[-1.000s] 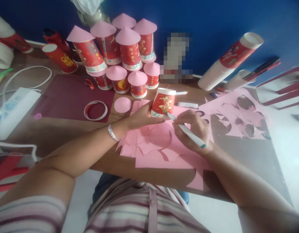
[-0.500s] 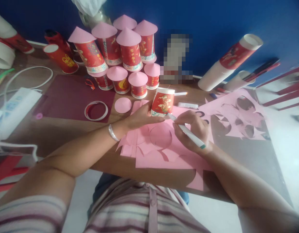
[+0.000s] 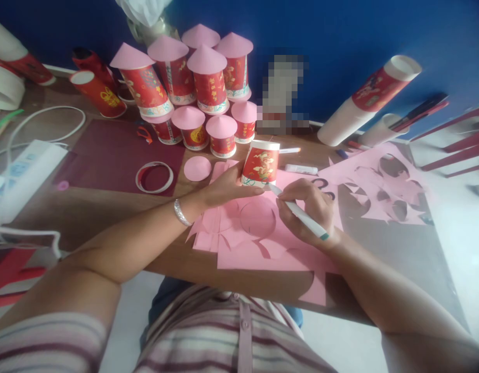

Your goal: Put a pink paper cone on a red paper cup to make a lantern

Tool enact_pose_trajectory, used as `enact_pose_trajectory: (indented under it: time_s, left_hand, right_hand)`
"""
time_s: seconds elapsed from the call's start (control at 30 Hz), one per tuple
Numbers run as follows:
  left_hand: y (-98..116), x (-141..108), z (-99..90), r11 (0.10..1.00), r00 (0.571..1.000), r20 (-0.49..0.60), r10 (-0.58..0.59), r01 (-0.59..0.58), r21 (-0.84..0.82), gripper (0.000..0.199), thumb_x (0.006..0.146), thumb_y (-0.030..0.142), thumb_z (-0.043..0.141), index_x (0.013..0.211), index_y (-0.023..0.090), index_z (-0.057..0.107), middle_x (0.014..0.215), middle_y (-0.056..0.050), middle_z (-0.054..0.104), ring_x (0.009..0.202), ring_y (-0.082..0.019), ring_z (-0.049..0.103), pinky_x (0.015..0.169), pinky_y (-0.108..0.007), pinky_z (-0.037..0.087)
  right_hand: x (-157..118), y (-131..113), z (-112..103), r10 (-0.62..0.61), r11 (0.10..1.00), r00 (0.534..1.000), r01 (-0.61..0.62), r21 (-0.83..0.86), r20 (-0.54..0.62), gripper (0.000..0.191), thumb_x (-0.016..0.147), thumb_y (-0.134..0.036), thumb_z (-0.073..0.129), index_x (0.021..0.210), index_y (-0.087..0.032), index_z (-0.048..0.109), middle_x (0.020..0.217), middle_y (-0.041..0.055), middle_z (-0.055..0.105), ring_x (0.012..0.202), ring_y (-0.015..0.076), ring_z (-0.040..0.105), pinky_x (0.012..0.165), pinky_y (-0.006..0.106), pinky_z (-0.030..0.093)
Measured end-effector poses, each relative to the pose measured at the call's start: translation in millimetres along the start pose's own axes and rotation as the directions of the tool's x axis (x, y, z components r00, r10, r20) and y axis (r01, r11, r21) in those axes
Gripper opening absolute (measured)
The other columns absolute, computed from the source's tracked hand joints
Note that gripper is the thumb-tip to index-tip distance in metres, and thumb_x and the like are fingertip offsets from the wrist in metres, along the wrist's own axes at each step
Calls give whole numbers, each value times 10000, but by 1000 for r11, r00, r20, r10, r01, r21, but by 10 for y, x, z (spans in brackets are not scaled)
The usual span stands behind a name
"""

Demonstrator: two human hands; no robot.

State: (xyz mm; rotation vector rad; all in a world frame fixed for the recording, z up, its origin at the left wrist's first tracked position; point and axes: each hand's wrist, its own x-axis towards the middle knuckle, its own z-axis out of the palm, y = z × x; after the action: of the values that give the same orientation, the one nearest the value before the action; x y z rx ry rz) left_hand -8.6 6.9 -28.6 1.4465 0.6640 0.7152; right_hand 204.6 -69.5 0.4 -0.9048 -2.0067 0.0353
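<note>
My left hand (image 3: 233, 187) is closed around a red paper tube (image 3: 261, 161) with a gold pattern and white bands at both ends. Green marks run along its lower white band. In my right hand (image 3: 309, 210) is a white marker (image 3: 307, 220) with a green end, its tip at that lower band. Below both hands lie pink paper sheets (image 3: 258, 254), one with a circle drawn on it. A pink paper disc (image 3: 197, 169) rests left of the tube.
Behind stand several red tubes with pink cone tops (image 3: 206, 59). A cut ring (image 3: 154, 177) lies on a maroon sheet (image 3: 99, 150). To the right are scissors (image 3: 324, 187), cut pink paper (image 3: 390, 191), a tall tube (image 3: 369, 101) and a pen holder (image 3: 385, 129). A power strip (image 3: 29, 178) lies left.
My right hand and the marker have shifted slightly to the left along the tube's lower band. The left hand and tube have stayed nearly in place.
</note>
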Motion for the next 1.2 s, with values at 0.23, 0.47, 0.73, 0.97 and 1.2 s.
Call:
enact_pose_trajectory:
  time_s: [0.23, 0.47, 0.73, 0.97, 1.2]
  left_hand:
    - [-28, 0, -9, 1000, 1000, 10, 12, -12, 4, 622, 797, 484, 867, 1302, 192, 654, 1316, -129, 733, 1251, -335, 680, 1071, -501, 546]
    - [-53, 5, -24, 1000, 1000, 24, 19, -19, -9, 595, 817, 450, 857, 1322, 215, 647, 1322, -101, 736, 1265, -330, 678, 1093, -517, 540]
    - [-122, 23, -45, 997, 999, 32, 32, -29, -71, 639, 806, 412, 880, 1366, 225, 637, 1346, -104, 734, 1287, -319, 674, 1104, -483, 536]
    - [-98, 9, -44, 997, 999, 33, 41, -39, -63, 598, 832, 395, 864, 1369, 250, 642, 1347, -88, 732, 1277, -306, 675, 1099, -487, 534]
    - [-77, 16, -19, 998, 1000, -1, 22, -22, -52, 603, 796, 448, 877, 1310, 226, 654, 1319, -85, 734, 1265, -315, 675, 1089, -491, 542]
  right_hand:
    - [-5, 20, -11, -3, 1000, 1000, 3, -27, -2, 162, 901, -99, 659, 944, -242, 595, 760, -4, 675, 643, 144, 684, 551, 263, 552]
    - [-32, 55, 1, 8, 998, 1000, -10, -58, -28, 148, 905, -120, 674, 943, -243, 601, 770, -4, 683, 647, 147, 686, 562, 267, 552]
    - [-43, 38, -5, 56, 994, 998, -58, -96, -29, 115, 908, -140, 670, 915, -239, 613, 762, -6, 693, 626, 146, 673, 559, 266, 535]
    - [-26, 23, -7, 41, 995, 999, -43, -94, -29, 132, 898, -118, 660, 909, -233, 597, 749, -14, 676, 603, 130, 649, 549, 249, 523]
    - [-23, -5, -24, 61, 995, 998, -61, -73, 6, 130, 905, -123, 646, 881, -241, 598, 740, -12, 666, 592, 131, 638, 527, 260, 510]
